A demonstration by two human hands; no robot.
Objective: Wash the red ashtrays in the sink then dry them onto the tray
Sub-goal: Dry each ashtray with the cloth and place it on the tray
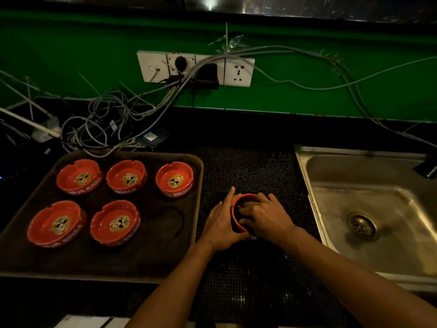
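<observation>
Sink (369,209): steel, at right, nothing in it
Tray (165,256): at left, 5 red ashtrays (115,222), 1 slot bare
6th ashtray (236,203): on the black mat (250,171) between them; my left hand (221,223) cups its side, my right hand (264,217) lies spread over its bowl
Risk: if wet, it may slip when lifted

"SINGARAJA" reads white on the ashtray at one o'clock (174,179) of the tray (198,185); "RIMBA" shows on the eleven o'clock ashtray (79,176).
</observation>
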